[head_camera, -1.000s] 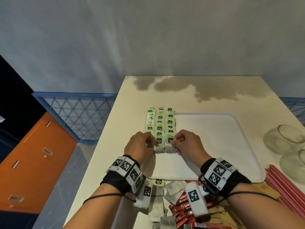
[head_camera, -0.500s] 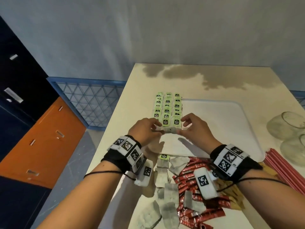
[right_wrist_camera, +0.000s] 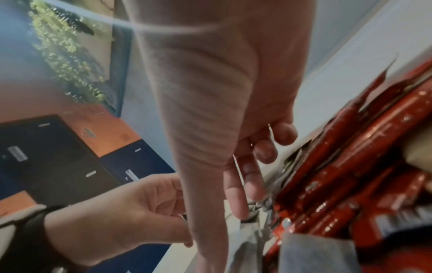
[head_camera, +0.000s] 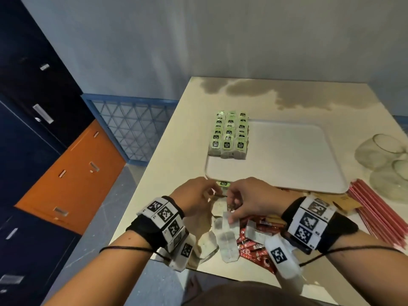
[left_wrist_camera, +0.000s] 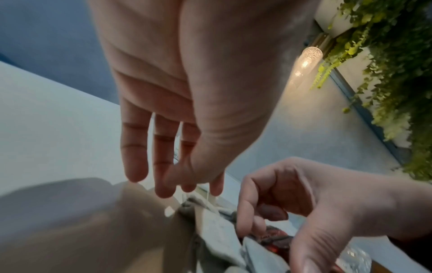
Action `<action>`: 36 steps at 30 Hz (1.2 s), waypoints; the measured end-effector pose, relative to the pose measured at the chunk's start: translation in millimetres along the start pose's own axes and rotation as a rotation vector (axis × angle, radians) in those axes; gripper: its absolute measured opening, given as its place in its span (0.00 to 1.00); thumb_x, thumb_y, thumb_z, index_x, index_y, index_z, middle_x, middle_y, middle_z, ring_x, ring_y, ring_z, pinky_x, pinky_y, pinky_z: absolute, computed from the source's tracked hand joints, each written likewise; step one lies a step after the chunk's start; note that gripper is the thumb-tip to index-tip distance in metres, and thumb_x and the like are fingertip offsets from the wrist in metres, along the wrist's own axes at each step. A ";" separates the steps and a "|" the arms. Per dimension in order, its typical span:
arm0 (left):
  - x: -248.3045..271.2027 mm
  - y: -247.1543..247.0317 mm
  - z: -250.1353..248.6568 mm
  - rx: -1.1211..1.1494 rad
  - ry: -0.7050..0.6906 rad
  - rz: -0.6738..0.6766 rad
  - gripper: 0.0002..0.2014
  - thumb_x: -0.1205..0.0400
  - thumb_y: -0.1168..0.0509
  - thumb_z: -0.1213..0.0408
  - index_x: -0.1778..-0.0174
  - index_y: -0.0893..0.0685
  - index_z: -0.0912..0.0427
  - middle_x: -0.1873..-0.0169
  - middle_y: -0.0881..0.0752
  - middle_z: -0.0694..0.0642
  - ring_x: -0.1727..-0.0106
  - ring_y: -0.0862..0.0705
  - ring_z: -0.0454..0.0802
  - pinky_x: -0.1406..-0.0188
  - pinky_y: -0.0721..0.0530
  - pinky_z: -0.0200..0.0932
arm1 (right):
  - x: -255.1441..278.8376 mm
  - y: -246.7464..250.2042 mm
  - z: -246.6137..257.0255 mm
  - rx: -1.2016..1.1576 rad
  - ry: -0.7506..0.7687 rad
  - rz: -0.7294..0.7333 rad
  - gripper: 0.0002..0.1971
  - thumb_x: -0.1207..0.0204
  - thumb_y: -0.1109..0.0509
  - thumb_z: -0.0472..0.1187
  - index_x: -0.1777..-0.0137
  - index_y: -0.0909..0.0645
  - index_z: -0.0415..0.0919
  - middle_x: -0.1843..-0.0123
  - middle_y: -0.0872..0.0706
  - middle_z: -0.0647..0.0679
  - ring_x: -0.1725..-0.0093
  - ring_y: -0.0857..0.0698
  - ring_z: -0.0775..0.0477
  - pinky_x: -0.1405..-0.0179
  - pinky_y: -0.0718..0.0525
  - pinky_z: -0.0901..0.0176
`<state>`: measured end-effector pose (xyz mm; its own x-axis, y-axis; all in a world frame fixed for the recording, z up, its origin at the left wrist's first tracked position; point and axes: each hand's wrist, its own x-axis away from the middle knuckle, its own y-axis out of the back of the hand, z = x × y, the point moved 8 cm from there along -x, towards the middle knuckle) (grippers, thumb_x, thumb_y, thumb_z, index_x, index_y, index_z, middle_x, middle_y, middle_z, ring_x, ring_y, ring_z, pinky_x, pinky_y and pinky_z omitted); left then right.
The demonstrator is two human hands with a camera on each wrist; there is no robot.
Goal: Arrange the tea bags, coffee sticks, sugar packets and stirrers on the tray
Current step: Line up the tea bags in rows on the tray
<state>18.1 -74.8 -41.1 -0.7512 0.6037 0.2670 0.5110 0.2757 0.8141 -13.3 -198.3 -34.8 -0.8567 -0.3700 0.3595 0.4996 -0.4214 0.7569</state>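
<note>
Both hands, left [head_camera: 194, 198] and right [head_camera: 251, 200], hover over loose tea bags [head_camera: 226, 239] before the tray [head_camera: 287, 177]; left fingers spread, right grip indeterminate.

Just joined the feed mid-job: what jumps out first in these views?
The neat three-column block of green-tagged tea bags along the left edge of the white tray stands out first. Nearer the person, both hands meet over a loose heap of tea bags and red coffee sticks at the near table edge. Pink stirrers lie right of the tray, beside the glass jars.
</note>
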 end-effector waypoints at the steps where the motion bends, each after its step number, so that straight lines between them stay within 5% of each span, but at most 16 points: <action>1: 0.2 -3.4 -1.4 -0.029 -0.018 0.017 0.19 0.20 0.31 0.65 0.34 0.17 0.47 0.42 0.20 0.49 0.50 0.23 0.42 0.43 0.20 0.42 | 0.8 -1.3 2.7 0.073 0.000 0.004 0.20 0.44 0.14 0.58 0.56 0.14 0.50 0.60 0.13 0.55 0.61 0.16 0.57 0.60 0.19 0.56; 3: -0.5 -8.6 -4.3 -0.074 -0.060 0.031 0.19 0.17 0.33 0.59 0.30 0.20 0.41 0.43 0.26 0.47 0.48 0.26 0.42 0.41 0.21 0.43 | 0.4 -5.0 5.2 0.139 0.010 0.016 0.19 0.43 0.15 0.58 0.58 0.13 0.49 0.59 0.13 0.55 0.60 0.17 0.57 0.62 0.21 0.59; 7: -6.3 -19.9 -7.9 -0.182 -0.109 0.068 0.16 0.16 0.36 0.50 0.31 0.19 0.36 0.51 0.31 0.47 0.51 0.25 0.47 0.52 0.26 0.42 | 1.6 -8.9 5.9 0.124 0.023 0.019 0.14 0.38 0.16 0.54 0.61 0.12 0.47 0.59 0.13 0.54 0.61 0.17 0.57 0.64 0.23 0.64; 11: -14.4 -17.3 -3.0 -0.209 -0.096 0.034 0.16 0.18 0.32 0.60 0.37 0.14 0.37 0.50 0.26 0.49 0.45 0.21 0.50 0.54 0.27 0.42 | 6.2 -3.1 -0.5 0.021 0.006 -0.026 0.12 0.35 0.17 0.51 0.61 0.16 0.48 0.61 0.15 0.55 0.64 0.20 0.59 0.65 0.25 0.64; 13: -13.4 -9.4 -2.5 -0.173 -0.089 0.010 0.12 0.17 0.33 0.56 0.39 0.12 0.42 0.49 0.19 0.52 0.46 0.19 0.51 0.53 0.25 0.42 | 9.3 3.5 -5.8 -0.068 -0.002 -0.057 0.11 0.33 0.18 0.49 0.59 0.18 0.49 0.62 0.16 0.56 0.65 0.21 0.60 0.64 0.25 0.65; 17: -8.4 14.3 7.4 0.031 0.030 -0.113 0.13 0.17 0.33 0.53 0.55 0.11 0.59 0.61 0.14 0.53 0.58 0.17 0.51 0.62 0.26 0.40 | 16.8 28.4 -14.1 -0.222 -0.002 -0.205 0.09 0.31 0.19 0.44 0.57 0.17 0.48 0.62 0.17 0.58 0.67 0.23 0.66 0.68 0.27 0.74; 21: -5.1 16.4 18.6 0.693 0.262 -0.159 0.10 0.17 0.33 0.67 0.61 0.15 0.69 0.61 0.10 0.65 0.63 0.10 0.56 0.59 0.10 0.52 | 19.4 61.8 -19.2 -0.367 0.025 -0.504 0.08 0.30 0.20 0.40 0.57 0.17 0.46 0.61 0.15 0.56 0.65 0.21 0.61 0.64 0.24 0.63; 25: -7.6 -1.3 -0.1 1.156 0.366 -0.064 0.11 0.14 0.36 0.68 0.53 0.16 0.75 0.70 0.13 0.64 0.70 0.14 0.55 0.68 0.11 0.45 | 15.7 78.8 -12.7 -0.430 0.076 -0.666 0.08 0.31 0.20 0.36 0.57 0.16 0.46 0.60 0.12 0.51 0.64 0.15 0.53 0.62 0.15 0.60; 28: -14.6 -2.9 -4.8 1.207 0.381 -0.099 0.17 0.13 0.36 0.61 0.44 0.15 0.75 0.66 0.12 0.62 0.67 0.13 0.52 0.66 0.11 0.45 | 7.7 74.1 -4.8 -0.254 0.112 -0.656 0.11 0.33 0.21 0.34 0.61 0.16 0.52 0.57 0.15 0.53 0.59 0.15 0.57 0.57 0.16 0.60; 32: -20.7 4.2 -1.3 1.270 0.403 -0.197 0.15 0.14 0.36 0.56 0.48 0.16 0.68 0.65 0.13 0.59 0.72 0.16 0.48 0.75 0.14 0.43 | 0.9 63.4 -4.3 -0.233 0.122 -0.587 0.13 0.33 0.26 0.31 0.54 0.11 0.49 0.51 0.17 0.54 0.52 0.15 0.57 0.49 0.15 0.63; 36: -26.6 16.1 8.9 1.046 0.356 -0.257 0.14 0.16 0.32 0.58 0.47 0.14 0.67 0.63 0.14 0.56 0.68 0.15 0.49 0.69 0.12 0.44 | -3.1 64.3 -0.2 -0.272 0.135 -0.510 0.14 0.29 0.30 0.31 0.52 0.13 0.50 0.48 0.17 0.54 0.50 0.14 0.58 0.48 0.15 0.67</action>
<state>50.1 -79.8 -39.7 -0.8750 0.2377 0.4218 0.2973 0.9514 0.0805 21.5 -224.4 12.6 -0.9821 -0.1598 -0.0995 0.0593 -0.7641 0.6423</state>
